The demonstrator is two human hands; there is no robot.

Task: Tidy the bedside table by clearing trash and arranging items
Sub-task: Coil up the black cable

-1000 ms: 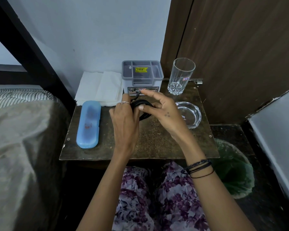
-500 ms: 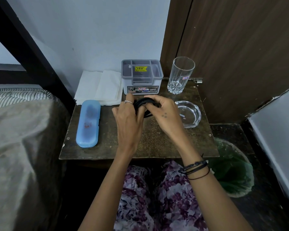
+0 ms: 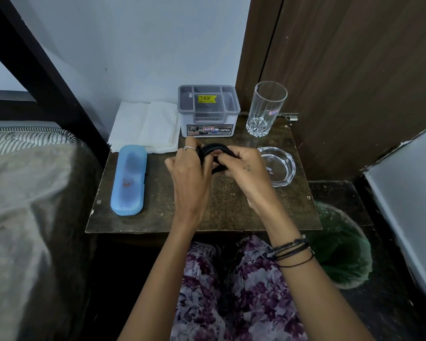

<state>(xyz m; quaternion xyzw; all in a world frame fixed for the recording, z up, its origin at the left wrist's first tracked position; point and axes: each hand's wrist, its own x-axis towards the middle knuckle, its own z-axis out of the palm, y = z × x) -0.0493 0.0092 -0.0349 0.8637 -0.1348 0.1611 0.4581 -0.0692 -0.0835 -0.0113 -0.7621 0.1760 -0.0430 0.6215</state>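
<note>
A coiled black cable is held above the middle of the brown bedside table. My left hand grips the coil's left side, fingers through the loops. My right hand pinches the coil's right side, fingers folded over it. Most of the coil is hidden behind both hands. A grey organiser box with empty compartments stands just behind the coil. A blue glasses case lies at the table's left.
White folded tissues lie at the back left. A tall empty glass stands at the back right, a glass ashtray in front of it. A bin with a green liner sits on the floor at right. The bed borders the left.
My right hand went from spread fingers above the coil to folded down onto it. Both hands have closed together around the cable and stayed over the same spot.
</note>
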